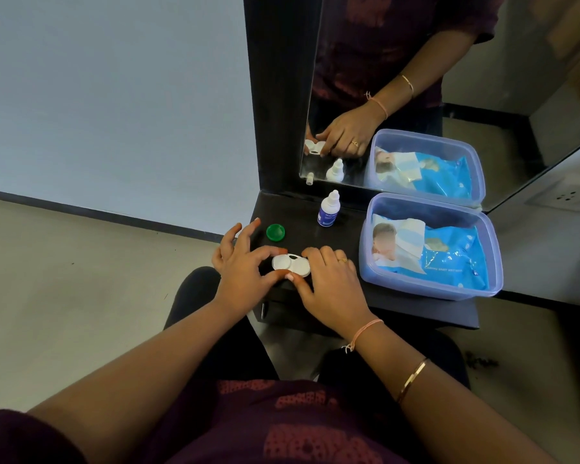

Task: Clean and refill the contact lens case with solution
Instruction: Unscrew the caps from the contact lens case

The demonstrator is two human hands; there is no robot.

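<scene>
A white contact lens case (290,265) lies on the dark shelf (315,239) near its front edge. My left hand (245,266) pinches the case's left side between thumb and forefinger, its other fingers spread upward. My right hand (329,283) grips the right side, fingers curled over that end. A green round cap (275,232) lies on the shelf just behind the left hand. The small white solution bottle (329,211) with a blue label stands upright farther back, its nozzle bare.
A translucent plastic box (482,236) holding a blue wet-wipes pack (449,256) fills the shelf's right side. A mirror (399,95) rises behind the shelf, reflecting hands, bottle and box. The shelf's front edge is just under my hands; floor lies below to the left.
</scene>
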